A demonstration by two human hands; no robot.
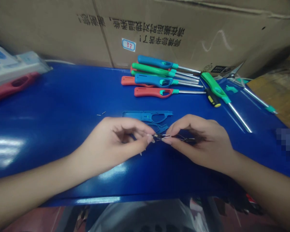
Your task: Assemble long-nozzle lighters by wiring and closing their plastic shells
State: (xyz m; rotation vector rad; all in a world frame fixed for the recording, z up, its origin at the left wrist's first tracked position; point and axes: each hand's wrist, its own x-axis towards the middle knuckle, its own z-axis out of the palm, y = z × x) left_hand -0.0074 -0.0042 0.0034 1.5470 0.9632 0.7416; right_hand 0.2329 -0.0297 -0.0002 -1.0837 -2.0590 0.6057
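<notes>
The left hand (pixel 118 138) pinches a small dark, metal-tipped part (pixel 156 135) between thumb and forefinger, and the right hand (pixel 205 138) has thumb and forefinger closed on the thin wires (pixel 164 135) running from it, all held just above the near middle of the blue table (pixel 70 103). The pinch is at the very fingertips, so the part could slip out and drop if either grip loosens. The wires look fine and loosely looped toward the right palm; a tug between the hands might pull one off its end, and twisting could tangle them. What lies inside the right palm is too hidden to tell. Just beyond the hands, an open blue lighter shell half (pixel 132 115) and another blue shell piece (pixel 162 128) could be nudged by a knuckle. To the left, two tiny metal pins (pixel 101 113) lie loose, where a sweeping left wrist might roll them away. At the far right, the black-and-yellow screwdriver (pixel 213 98) touches or nearly touches the lighters, so reaching for it could shift them.
</notes>
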